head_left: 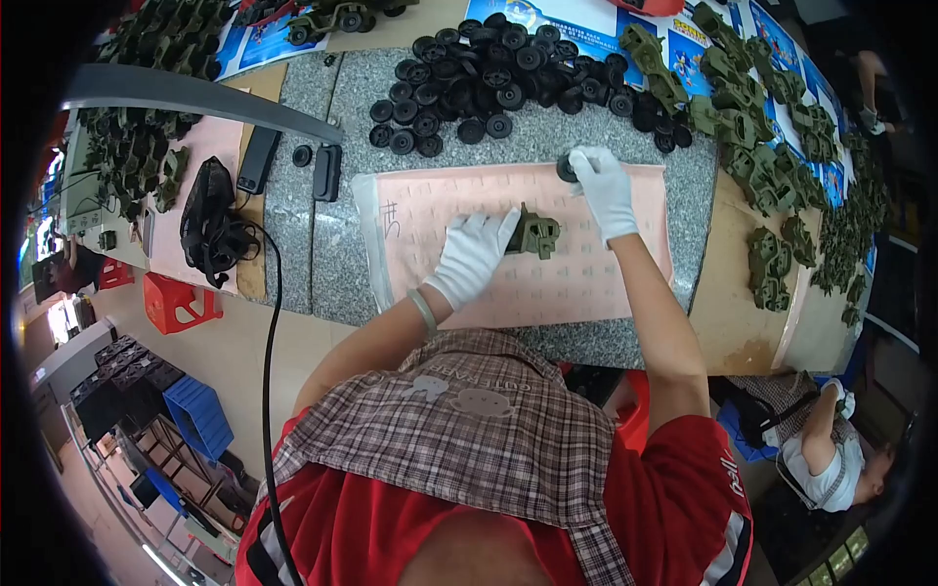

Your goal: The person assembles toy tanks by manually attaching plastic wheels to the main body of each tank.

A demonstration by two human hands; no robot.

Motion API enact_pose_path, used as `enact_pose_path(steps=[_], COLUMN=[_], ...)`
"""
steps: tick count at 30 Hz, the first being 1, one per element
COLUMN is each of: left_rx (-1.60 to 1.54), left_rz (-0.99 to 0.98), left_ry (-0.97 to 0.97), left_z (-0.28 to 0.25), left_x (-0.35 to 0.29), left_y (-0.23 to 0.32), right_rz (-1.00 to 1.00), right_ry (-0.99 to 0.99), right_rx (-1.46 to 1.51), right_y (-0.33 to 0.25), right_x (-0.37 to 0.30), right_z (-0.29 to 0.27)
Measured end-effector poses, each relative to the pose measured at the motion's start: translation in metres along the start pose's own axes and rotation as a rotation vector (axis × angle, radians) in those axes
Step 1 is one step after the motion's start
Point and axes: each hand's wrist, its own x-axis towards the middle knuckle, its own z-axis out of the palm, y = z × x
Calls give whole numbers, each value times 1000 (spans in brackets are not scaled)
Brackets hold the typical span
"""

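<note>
Presumably wheel-fitting: my left hand is grasping a green toy body; my right hand is pinching a wheel at its one o'clock, likely needing alignment next.

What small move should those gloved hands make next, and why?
Probably bring the black wheel to the green vehicle body: the right hand holds the wheel away from it, while the left hand holds the body over the pink mat.

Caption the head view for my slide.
Left hand holding a green toy vehicle, right hand holding a black wheel.
</note>
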Motion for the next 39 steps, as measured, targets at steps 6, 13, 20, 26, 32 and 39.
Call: enact_pose_path(steps=[6, 13, 20, 26, 32, 39], left_rx=[106, 70, -17, -55, -113, -129], left_rz=[83, -59, -7, -32, -73, -51], left_ry=[-186, -444, -369, -428, -438, -388], left_z=[-10, -3, 6, 3, 3, 8], left_x=[11, 26, 30, 33, 35, 32], left_y=[-7, -3, -6, -10, -10, -10], right_rz=[-180, -379, -412, -418, -390, -340], right_ry=[143, -193, 108, -77, -79, 186], right_rx=[-784, -898, -674, -542, -853, -711], right_y=[49, 31, 38, 0, -1, 28], right_x=[-54, -74, -80, -146, -152, -157], right_z=[-12, -22, -27, 2, 27, 52])
